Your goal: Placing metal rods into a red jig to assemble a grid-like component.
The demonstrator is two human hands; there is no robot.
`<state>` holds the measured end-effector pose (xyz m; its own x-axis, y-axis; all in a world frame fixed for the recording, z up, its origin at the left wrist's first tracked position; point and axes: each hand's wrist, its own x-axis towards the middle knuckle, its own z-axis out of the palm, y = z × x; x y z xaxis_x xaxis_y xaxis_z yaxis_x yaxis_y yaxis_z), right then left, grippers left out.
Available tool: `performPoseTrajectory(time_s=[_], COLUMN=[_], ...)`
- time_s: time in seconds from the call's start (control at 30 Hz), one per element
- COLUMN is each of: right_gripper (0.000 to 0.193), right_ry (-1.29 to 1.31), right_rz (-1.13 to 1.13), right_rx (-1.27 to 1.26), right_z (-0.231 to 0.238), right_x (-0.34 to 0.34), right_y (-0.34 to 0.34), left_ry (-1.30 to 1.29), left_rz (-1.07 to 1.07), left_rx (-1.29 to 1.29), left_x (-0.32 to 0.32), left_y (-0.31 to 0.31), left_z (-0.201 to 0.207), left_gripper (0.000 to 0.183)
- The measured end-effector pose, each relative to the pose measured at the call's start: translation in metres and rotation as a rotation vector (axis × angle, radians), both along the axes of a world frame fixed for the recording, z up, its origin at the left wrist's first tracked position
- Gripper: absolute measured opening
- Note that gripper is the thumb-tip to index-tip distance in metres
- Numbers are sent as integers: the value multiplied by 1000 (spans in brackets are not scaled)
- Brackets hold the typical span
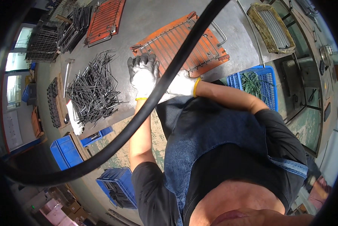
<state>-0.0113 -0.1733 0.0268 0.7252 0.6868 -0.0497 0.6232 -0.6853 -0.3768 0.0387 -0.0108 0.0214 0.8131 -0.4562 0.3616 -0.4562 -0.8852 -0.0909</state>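
An orange jig plate lies on the metal table in front of me, with a wire grid of parallel metal rods set on it. My left hand, in a white glove with grey-coated fingers, rests at the plate's near left corner, its fingers stretched forward and somewhat apart. At the plate's near edge is my right hand, gloved in white with a yellow cuff. A thick black cable crosses the view and covers part of that hand, and its fingers are hidden. Whether it holds anything does not show.
Left of me lies a heap of thin metal rods, beside a hammer. Another orange jig and stacked dark wire racks are farther off. A rod-filled tray stands far right, above a blue basket of green strips.
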Motion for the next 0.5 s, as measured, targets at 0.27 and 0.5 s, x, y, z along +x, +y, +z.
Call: performPoseTrajectory(time_s=[0.27,0.5], right_gripper=[33,44], right_ry=[279,355], right_rz=[99,-177], right_rx=[682,671], right_z=[-5,37], right_x=[-6,6], right_y=[-20,-22], left_ry=[0,45], left_rz=[0,2], left_rx=[-79,-52], left_x=[1,4], left_y=[3,12], left_z=[-5,-17], left_gripper=[31,30])
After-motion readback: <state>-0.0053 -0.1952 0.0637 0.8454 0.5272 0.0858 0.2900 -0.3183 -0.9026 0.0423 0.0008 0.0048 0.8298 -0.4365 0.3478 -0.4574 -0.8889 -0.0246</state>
